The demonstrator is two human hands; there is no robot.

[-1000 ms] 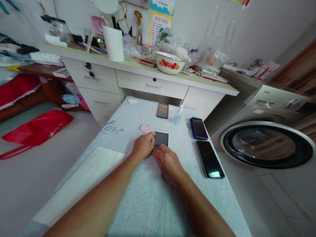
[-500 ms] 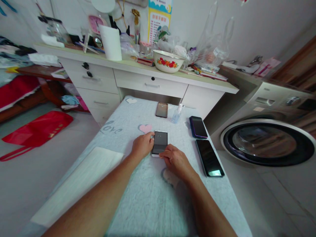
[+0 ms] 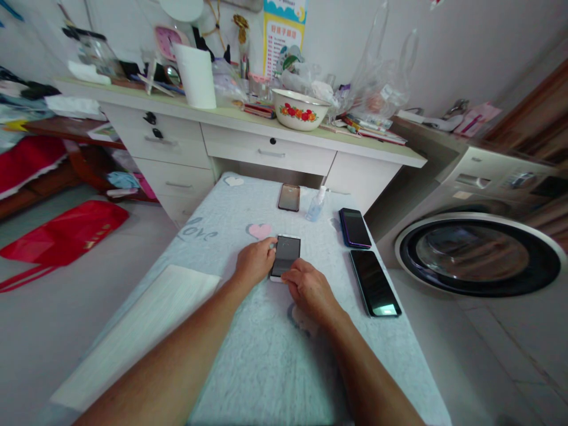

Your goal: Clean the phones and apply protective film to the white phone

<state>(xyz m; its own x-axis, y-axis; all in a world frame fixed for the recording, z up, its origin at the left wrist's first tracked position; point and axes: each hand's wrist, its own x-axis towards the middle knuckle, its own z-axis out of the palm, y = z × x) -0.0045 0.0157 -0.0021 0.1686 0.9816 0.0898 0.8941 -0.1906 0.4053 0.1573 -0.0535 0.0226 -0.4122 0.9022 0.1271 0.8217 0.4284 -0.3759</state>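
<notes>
Head view: which elements are largest?

— The table (image 3: 266,355), under a pale blue cloth, fills the foreground; the white desk (image 3: 235,145) stands behind it, and the washing machine (image 3: 483,168) at right.

— And upon the cloth, in descending size?

— A long white strip (image 3: 133,337) lies at left, partly covered by a forearm. Near the centre are the left hand (image 3: 255,260) and the right hand (image 3: 313,290).

— How are their fingers disposed?

— Left: curled, touching the left edge of the phone between the hands; whether they grip it cannot be told. Right: fingertips drawn together at its lower right corner; whether anything is pinched there cannot be told.

— The smaller items?

— A large dark device (image 3: 375,281) near the table's right edge; just beyond it, a purple-edged phone (image 3: 355,228); the white-framed phone (image 3: 287,254) itself, screen up on the cloth; farther back, a brownish case (image 3: 289,198) and, beside it, an upright clear bottle (image 3: 315,208).
</notes>
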